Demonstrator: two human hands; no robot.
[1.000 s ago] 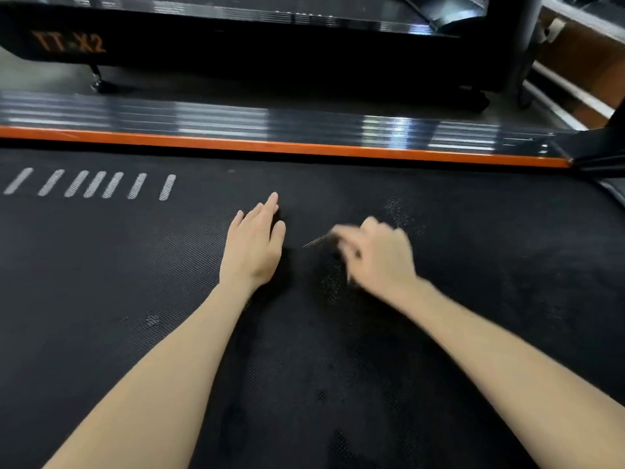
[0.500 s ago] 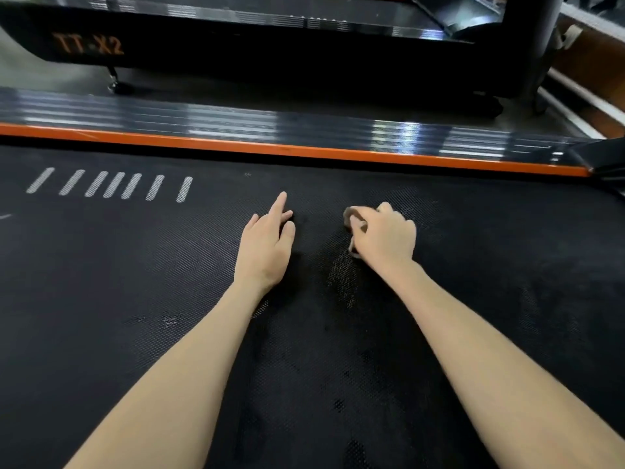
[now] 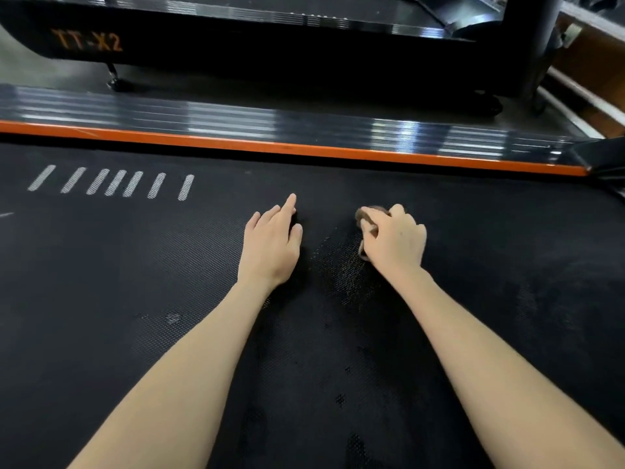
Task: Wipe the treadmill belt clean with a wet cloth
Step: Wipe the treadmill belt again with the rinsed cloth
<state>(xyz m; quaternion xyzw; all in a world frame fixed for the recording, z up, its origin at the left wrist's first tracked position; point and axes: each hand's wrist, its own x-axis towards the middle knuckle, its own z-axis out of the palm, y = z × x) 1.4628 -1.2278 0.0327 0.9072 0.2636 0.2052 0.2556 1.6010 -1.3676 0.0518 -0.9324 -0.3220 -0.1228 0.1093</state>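
Observation:
The black textured treadmill belt (image 3: 135, 299) fills most of the head view. My right hand (image 3: 394, 243) grips a small bunched grey-brown cloth (image 3: 367, 213) and presses it onto the belt; only the cloth's edges show past my fingers. A pale, speckled smear (image 3: 341, 269) lies on the belt just left of and below that hand. My left hand (image 3: 272, 243) rests flat on the belt beside it, fingers straight, holding nothing.
An orange strip (image 3: 304, 149) and a glossy ribbed side rail (image 3: 236, 120) border the belt's far edge. White slanted marks (image 3: 115, 182) sit on the belt at far left. Another black treadmill (image 3: 236, 45) labelled TT-X2 stands beyond. Small light spots (image 3: 173, 317) dot the near belt.
My right hand moved up and away along the belt with the cloth, then settled near the far middle. My left hand has stayed flat in about the same spot.

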